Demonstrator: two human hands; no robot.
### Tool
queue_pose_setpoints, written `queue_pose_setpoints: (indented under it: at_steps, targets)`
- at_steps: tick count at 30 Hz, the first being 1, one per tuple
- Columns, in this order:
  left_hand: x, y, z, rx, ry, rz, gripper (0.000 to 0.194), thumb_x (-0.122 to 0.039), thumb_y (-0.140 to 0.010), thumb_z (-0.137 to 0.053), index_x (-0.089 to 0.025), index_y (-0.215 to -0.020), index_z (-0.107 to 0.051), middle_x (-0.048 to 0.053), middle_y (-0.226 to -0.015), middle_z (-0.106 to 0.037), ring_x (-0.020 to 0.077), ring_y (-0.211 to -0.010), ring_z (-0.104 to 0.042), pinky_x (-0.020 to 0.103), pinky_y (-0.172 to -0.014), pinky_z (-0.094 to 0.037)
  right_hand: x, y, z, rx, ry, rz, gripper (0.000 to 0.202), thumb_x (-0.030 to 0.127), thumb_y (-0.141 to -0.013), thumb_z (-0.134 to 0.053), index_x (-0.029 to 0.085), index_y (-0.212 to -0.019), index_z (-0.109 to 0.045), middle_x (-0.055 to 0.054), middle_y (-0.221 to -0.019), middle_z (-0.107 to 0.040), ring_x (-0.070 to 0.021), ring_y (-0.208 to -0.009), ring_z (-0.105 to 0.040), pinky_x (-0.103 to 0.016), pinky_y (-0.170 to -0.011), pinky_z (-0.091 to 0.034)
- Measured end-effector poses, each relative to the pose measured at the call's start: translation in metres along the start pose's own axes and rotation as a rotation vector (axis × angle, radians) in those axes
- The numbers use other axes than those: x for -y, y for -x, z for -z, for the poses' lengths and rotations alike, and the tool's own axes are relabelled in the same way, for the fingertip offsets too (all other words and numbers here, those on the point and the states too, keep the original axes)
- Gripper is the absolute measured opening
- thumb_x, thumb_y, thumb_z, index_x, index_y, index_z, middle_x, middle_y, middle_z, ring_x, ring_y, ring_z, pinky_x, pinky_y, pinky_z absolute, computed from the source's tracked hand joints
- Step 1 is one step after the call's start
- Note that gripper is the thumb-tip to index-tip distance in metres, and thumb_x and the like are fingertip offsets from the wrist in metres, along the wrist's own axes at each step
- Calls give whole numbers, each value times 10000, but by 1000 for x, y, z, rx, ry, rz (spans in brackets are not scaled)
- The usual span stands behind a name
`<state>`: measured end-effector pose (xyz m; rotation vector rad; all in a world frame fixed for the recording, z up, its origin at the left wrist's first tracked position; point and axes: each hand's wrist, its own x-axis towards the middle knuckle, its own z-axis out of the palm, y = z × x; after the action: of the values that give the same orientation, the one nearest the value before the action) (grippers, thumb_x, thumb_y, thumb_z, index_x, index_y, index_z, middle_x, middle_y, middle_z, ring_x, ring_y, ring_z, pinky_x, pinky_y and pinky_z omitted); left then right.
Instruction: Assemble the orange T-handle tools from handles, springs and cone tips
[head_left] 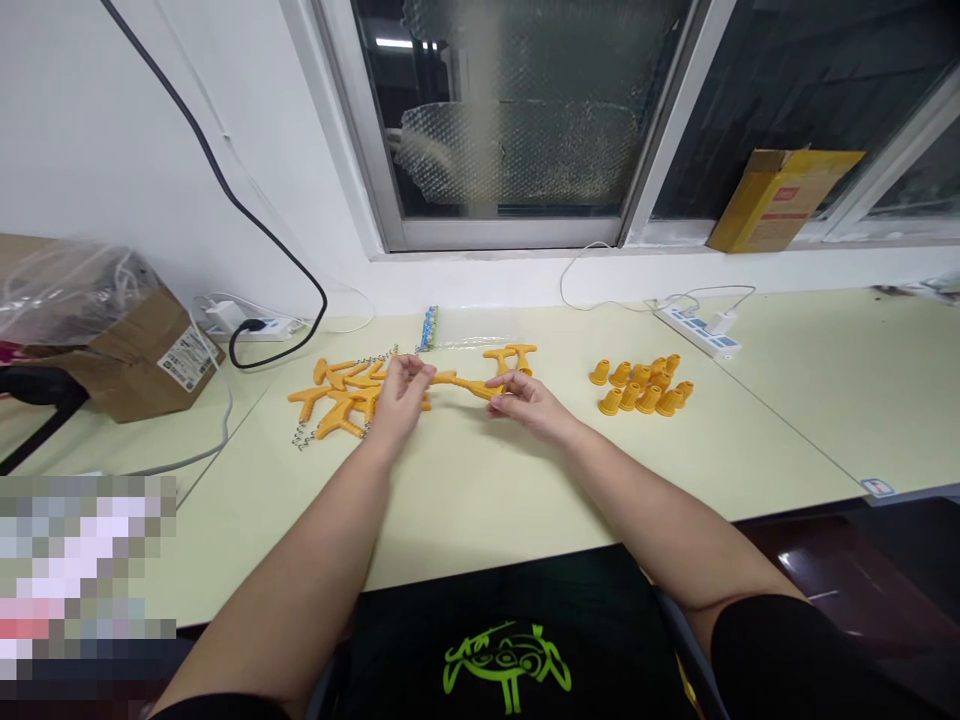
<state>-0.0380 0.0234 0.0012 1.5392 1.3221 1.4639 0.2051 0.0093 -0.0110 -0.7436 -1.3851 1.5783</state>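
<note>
Both hands hold one orange T-shaped plastic piece above the pale table. My left hand pinches its left end with the fingertips. My right hand grips its right end. Just left of my left hand lies a pile of several orange T-shaped pieces with small metal springs among them. Another orange T-shaped piece lies just behind my right hand. A group of several orange cone-shaped caps stands to the right of my right hand.
A clear plastic bag lies behind the hands. White power strips sit at the back left and back right, with cables. A cardboard box stands at far left, a yellow box on the window sill.
</note>
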Motion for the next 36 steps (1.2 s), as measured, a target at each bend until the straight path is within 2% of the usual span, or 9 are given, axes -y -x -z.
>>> queue_pose_setpoints:
  at_steps: [2, 3, 6, 8, 12, 17, 22, 27, 36]
  targets:
    - [3, -5, 10, -81, -239, -29, 221, -426, -884, -623, -249, -997, -551, 70, -1060, -668, 252, -1061, -647, 416, -928, -526, -6, -3, 0, -20, 152, 74, 339, 377, -815, -797, 239, -1102, -680, -29, -978, -665, -173, -941, -682, -402, -967, -562]
    - [4, -6, 14, -82, -381, -38, 189, -391, -870, -626, -248, -983, -578, 84, -1072, -667, 285, -1092, -630, 455, -965, -506, -9, -4, -1, -37, 244, 115, 327, 355, -821, -781, 234, -1112, -693, -49, -1049, -642, -181, -986, -667, -401, -969, -562]
    - [6, -6, 20, -3, -756, -27, 194, -344, -820, -643, -245, -986, -665, 138, -1159, -663, 397, -1252, -524, 562, -1060, -417, -15, -8, -6, -75, 529, 212, 327, 253, -840, -711, 229, -1166, -711, -82, -1164, -538, -190, -1044, -621, -371, -909, -586]
    - [6, -4, 20, 43, -910, 21, 271, -366, -808, -648, -251, -1046, -706, 166, -1223, -647, 444, -1304, -465, 604, -1064, -386, -17, -10, -10, -48, 729, 242, 355, 182, -856, -659, 223, -1207, -696, -87, -1165, -515, -182, -1007, -614, -358, -884, -583]
    - [6, -2, 18, 105, -1049, 113, 351, -426, -807, -635, -285, -1110, -745, 177, -1278, -642, 477, -1295, -452, 638, -1018, -373, -19, -18, -16, 59, 1179, 299, 334, 102, -875, -606, 178, -1192, -680, -102, -1156, -547, -176, -905, -589, -343, -845, -529]
    - [10, -3, 19, 142, -1048, 120, 324, -439, -847, -575, -315, -1068, -776, 154, -1291, -675, 481, -1284, -450, 657, -987, -357, -18, -31, -20, 101, 1532, 366, 176, 200, -939, -576, 168, -1064, -695, -116, -1045, -617, -244, -971, -552, -381, -866, -433]
    - [13, -5, 20, 145, -1076, 126, 310, -412, -861, -548, -316, -1046, -777, 155, -1242, -704, 472, -1244, -482, 643, -963, -365, -19, -40, -19, 10, 1641, 385, 175, 266, -958, -566, 199, -1049, -700, -124, -1028, -649, -294, -1066, -508, -448, -946, -348]
    - [13, -8, 20, 133, -1087, 118, 271, -378, -864, -541, -299, -989, -768, 144, -1220, -714, 460, -1223, -491, 628, -955, -373, -23, -44, -14, -69, 1668, 357, 191, 260, -979, -544, 213, -1062, -709, -128, -1062, -663, -309, -1101, -496, -461, -945, -340]
    - [16, -9, 19, 80, -1055, 85, 295, -417, -890, -533, -271, -1004, -763, 151, -1238, -702, 464, -1265, -461, 635, -994, -345, -25, -42, -9, -150, 1595, 258, 330, 220, -950, -559, 222, -1264, -662, -131, -1192, -655, -309, -1163, -513, -494, -1043, -308]
